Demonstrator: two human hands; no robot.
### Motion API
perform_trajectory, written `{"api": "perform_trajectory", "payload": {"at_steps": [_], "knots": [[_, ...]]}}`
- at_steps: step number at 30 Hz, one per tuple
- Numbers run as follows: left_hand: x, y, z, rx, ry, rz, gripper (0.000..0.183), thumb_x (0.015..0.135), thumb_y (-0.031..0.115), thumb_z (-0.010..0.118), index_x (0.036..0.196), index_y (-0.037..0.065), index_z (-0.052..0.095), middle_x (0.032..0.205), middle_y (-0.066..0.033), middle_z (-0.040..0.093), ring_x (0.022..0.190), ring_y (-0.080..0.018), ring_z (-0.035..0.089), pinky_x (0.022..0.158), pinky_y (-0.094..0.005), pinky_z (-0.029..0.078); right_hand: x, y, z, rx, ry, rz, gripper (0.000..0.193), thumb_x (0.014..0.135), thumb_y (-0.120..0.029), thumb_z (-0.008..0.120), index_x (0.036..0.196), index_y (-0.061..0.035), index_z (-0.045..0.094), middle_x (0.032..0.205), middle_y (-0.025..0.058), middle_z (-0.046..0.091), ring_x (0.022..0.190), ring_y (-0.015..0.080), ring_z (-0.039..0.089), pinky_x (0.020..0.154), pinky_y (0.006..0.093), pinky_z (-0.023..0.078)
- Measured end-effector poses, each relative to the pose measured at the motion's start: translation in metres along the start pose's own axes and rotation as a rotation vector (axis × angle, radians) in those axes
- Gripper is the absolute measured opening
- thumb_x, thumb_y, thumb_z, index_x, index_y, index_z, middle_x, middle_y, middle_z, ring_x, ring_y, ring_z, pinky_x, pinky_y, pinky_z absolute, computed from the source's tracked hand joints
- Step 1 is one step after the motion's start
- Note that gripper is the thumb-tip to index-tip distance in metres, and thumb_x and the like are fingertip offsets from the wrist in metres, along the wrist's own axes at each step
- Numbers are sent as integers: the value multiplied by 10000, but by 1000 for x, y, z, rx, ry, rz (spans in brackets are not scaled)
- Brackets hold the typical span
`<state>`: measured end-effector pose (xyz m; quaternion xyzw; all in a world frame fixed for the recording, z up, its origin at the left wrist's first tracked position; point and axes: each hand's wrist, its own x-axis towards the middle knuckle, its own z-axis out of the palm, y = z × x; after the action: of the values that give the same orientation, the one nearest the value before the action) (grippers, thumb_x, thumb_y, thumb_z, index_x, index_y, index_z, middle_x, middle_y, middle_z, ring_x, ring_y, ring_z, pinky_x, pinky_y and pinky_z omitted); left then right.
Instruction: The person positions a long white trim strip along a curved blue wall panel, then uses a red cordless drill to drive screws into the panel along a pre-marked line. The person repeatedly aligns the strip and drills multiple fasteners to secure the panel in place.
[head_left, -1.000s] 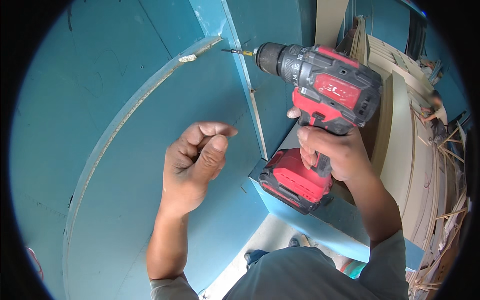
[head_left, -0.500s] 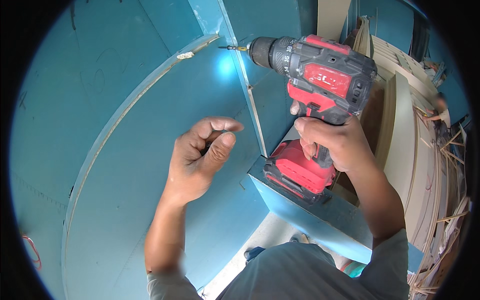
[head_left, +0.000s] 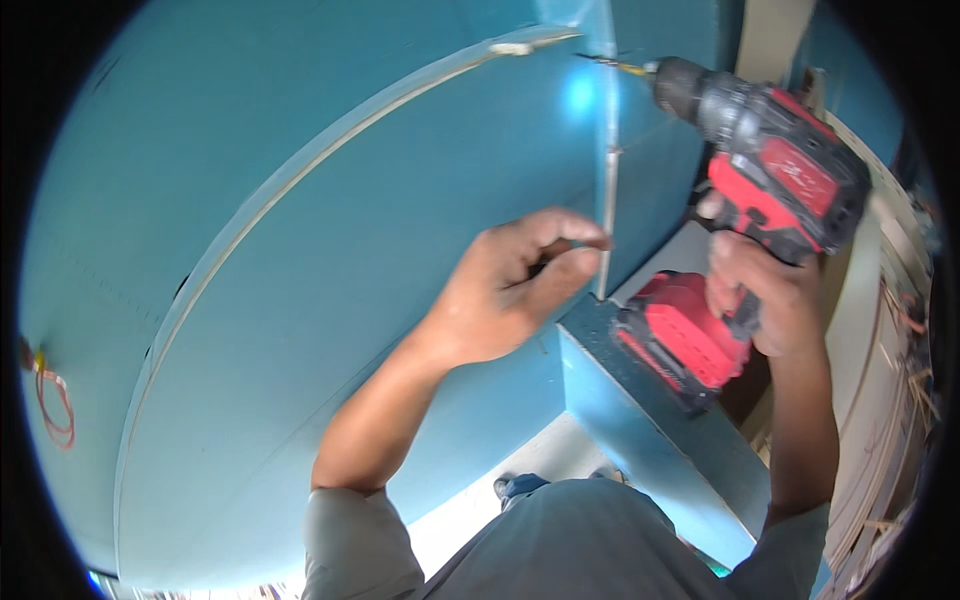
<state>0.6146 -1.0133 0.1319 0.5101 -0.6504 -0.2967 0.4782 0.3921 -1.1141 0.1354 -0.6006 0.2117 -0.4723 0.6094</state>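
Note:
In my right hand is a red and black cordless drill, gripped round its handle with a thumb and fingers wrapped about it. Its bit, carrying a dark screw at the tip, points left toward the upper end of a narrow upright strip on the blue panel. A bright blue-white spot of light falls on the panel below the tip. My left hand hovers before the panel, left of the drill, fingers curled toward the thumb. Something dark shows in its hollow, too small to name.
A curved pale-edged strip arcs across the large blue panel. Below the drill runs a blue ledge. Long pale boards lie at the right. A red wire loop hangs at far left.
The view has swung left, so panel, drill and both hands appear farther right. The drill still points at the upright strip, and my left hand keeps its curl, now nearer that strip.

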Motion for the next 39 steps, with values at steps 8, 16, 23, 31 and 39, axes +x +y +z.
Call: {"api": "perform_trajectory", "payload": {"at_steps": [8, 16, 23, 31, 39], "knots": [[-8, -5, -7, 9, -29, 175, 223, 957, 166, 569, 1068, -27, 588, 839, -44, 607, 756, -78, 517, 660, -247, 441, -6, -1, 7, -13, 26, -17, 223, 857, 12, 540, 1080, 7, 546, 583, 4, 425, 431, 87, 389, 427, 244, 365], [-13, -1, -10, -8, -20, 159, 227, 956, 171, 577, 1103, -2, 585, 868, -34, 602, 771, -72, 515, 667, -240, 432, -2, -6, 5, -46, 3, 27, 76, 848, 27, 571, 920, 35, 593, 555, 31, 492, 447, 106, 482, 442, 250, 390], [-16, 3, -6, -100, 27, 20, 258, 960, 183, 568, 1123, -18, 576, 805, 5, 581, 572, -21, 379, 503, -194, 301, 7, -10, 12, -113, -51, -45, 166, 798, 87, 570, 932, -10, 560, 593, 17, 515, 473, 88, 493, 469, 244, 395], [-20, 8, 0, -121, 58, -28, 261, 955, 195, 577, 1086, -29, 597, 656, 40, 487, 538, -21, 358, 485, -194, 263, 6, 1, 10, -99, -51, -5, 151, 812, 85, 587, 928, -10, 571, 599, 18, 542, 497, 79, 512, 490, 241, 421], [-24, 9, -3, -136, 67, -18, 263, 948, 199, 588, 1074, -32, 603, 617, 49, 457, 523, -18, 340, 484, -194, 244, 9, -2, 14, -118, -60, -3, 159, 813, 86, 579, 938, -13, 575, 600, 16, 538, 497, 78, 510, 490, 241, 425]]}}
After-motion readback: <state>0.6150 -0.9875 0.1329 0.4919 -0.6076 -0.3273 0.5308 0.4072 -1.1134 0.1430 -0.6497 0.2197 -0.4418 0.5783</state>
